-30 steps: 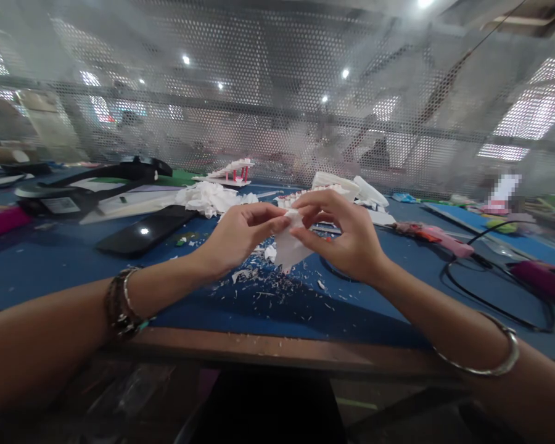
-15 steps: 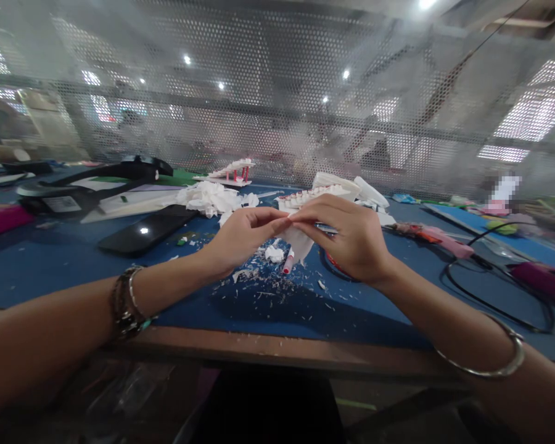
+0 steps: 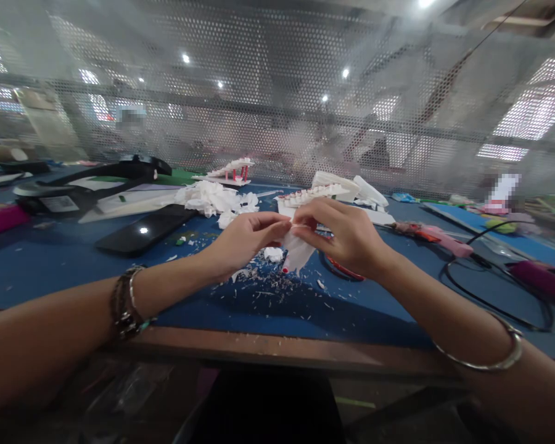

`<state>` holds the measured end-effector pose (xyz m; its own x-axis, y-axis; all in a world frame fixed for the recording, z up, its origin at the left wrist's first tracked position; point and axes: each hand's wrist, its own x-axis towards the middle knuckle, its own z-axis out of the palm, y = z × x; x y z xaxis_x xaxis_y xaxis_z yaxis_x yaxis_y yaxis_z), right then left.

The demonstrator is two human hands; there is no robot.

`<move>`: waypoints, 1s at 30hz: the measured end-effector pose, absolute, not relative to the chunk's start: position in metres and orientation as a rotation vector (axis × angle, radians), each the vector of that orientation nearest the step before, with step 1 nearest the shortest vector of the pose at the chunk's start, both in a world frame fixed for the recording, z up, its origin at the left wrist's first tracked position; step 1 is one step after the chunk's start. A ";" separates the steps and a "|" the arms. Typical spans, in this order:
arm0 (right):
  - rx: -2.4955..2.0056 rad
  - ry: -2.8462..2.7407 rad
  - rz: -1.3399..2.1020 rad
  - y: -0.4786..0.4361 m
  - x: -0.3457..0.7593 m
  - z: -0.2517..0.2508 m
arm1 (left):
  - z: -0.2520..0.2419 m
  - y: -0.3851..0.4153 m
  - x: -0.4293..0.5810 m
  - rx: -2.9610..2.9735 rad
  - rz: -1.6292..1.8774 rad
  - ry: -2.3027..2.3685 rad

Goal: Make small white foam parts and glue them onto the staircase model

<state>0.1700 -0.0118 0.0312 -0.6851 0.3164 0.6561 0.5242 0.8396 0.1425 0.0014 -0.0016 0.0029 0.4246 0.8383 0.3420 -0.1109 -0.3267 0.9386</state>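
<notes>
My left hand (image 3: 247, 243) and my right hand (image 3: 346, 234) meet over the middle of the table, fingertips almost touching. Both pinch a thin, whitish, see-through piece like tissue (image 3: 300, 251) that hangs below the fingers. A tiny part between the fingertips is hidden. Behind or beside the hanging piece shows the red end of a slim stick (image 3: 285, 269). A small crumpled white wad (image 3: 273, 254) lies left of it, among scattered white shavings (image 3: 268, 287). Partly covered by my right hand is a red and dark ring-shaped item (image 3: 346, 269).
Beyond my hands, a white strip with a row of small pieces (image 3: 309, 195) stands near crumpled white paper (image 3: 208, 197). A black phone (image 3: 143, 231) and a black strapped device (image 3: 50, 200) lie left. Right are a pink-handled tool (image 3: 448, 243) and a looped black cable (image 3: 490, 314).
My right fingers have curled in and shifted slightly. The whitish piece now hangs lower and wider between my hands, covering more of the red-ended stick.
</notes>
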 end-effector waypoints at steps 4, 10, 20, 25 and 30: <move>-0.634 -2.355 -0.282 -0.012 0.168 0.033 | 0.003 0.000 0.001 1.551 1.155 0.671; -0.689 -2.378 -0.390 -0.011 0.168 0.033 | 0.001 0.004 0.000 1.624 1.174 0.756; -0.726 -2.601 -0.843 -0.015 0.171 0.034 | -0.003 0.007 0.000 1.619 1.085 0.721; -0.715 -2.466 -0.665 -0.008 0.168 0.029 | -0.004 0.006 0.002 1.600 1.086 0.714; -0.711 -2.360 -0.342 -0.004 0.169 0.025 | -0.005 0.006 0.002 1.662 1.124 0.676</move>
